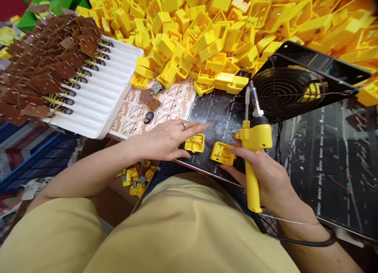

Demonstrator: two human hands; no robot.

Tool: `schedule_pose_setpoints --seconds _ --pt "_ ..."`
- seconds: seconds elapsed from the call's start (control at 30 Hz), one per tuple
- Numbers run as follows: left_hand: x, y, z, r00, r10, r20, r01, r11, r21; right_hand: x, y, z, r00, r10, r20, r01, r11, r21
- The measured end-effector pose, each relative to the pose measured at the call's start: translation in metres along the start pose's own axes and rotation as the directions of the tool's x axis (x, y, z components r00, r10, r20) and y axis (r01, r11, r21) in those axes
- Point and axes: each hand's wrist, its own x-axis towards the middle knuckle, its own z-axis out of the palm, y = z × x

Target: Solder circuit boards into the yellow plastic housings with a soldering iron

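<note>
On the dark bench mat (pixel 224 111) lie two small yellow housings, open side up. My left hand (pixel 171 139) rests over the mat with its fingers apart, thumb and fingers around the left housing (pixel 195 143). A yellow soldering gun (pixel 253 147) with its metal tip pointing away is held in my right hand (pixel 262 170). The thumb and fingers of that hand also reach to the edge of the right housing (pixel 222 154). Beyond my left hand, brown circuit boards (pixel 150 99) with a small black round part (pixel 148 117) lie on patterned paper.
A large heap of yellow housings (pixel 189 32) fills the back. At the left, a white ridged foam tray (pixel 109 84) bears many wired brown boards (pixel 53 64). A black fan (pixel 283 88) stands behind the soldering gun. Below the bench edge sits a box of yellow parts (pixel 137 178).
</note>
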Motion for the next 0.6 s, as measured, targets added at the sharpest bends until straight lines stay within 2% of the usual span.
schedule_pose_setpoints --seconds 0.1,0.23,0.3,0.37,0.43,0.5,0.53,0.6 --pt "-0.004 0.002 0.019 0.991 -0.061 -0.117 0.055 0.997 -0.052 -0.005 0.001 0.001 1.000 -0.011 -0.017 0.011 1.000 0.005" --pt "0.010 0.026 0.041 0.929 -0.207 -0.308 0.267 0.948 0.171 -0.007 0.004 0.006 0.998 -0.026 -0.049 0.026 1.000 0.001" --pt "0.021 0.038 0.050 0.912 -0.223 -0.344 0.320 0.912 0.257 -0.006 0.004 0.007 0.997 -0.025 -0.074 0.024 1.000 -0.005" --pt "0.025 0.045 0.055 0.915 -0.219 -0.339 0.317 0.909 0.270 -0.005 0.005 0.007 0.995 -0.025 -0.092 0.024 1.000 -0.014" --pt "0.021 0.044 0.052 0.920 -0.198 -0.339 0.292 0.923 0.252 -0.006 0.004 0.006 0.996 -0.021 -0.088 0.017 0.999 -0.042" --pt "0.008 0.031 0.039 0.905 -0.209 -0.370 0.315 0.915 0.253 -0.008 0.004 0.005 0.997 0.003 -0.080 -0.008 0.998 -0.069" --pt "0.000 0.020 0.030 0.885 -0.247 -0.395 0.366 0.892 0.264 -0.008 0.003 0.006 0.997 0.012 -0.076 -0.018 0.997 -0.074" --pt "-0.015 -0.008 0.007 0.814 -0.380 -0.439 0.530 0.795 0.295 -0.005 0.001 0.009 0.997 0.014 -0.082 -0.019 0.998 -0.062"
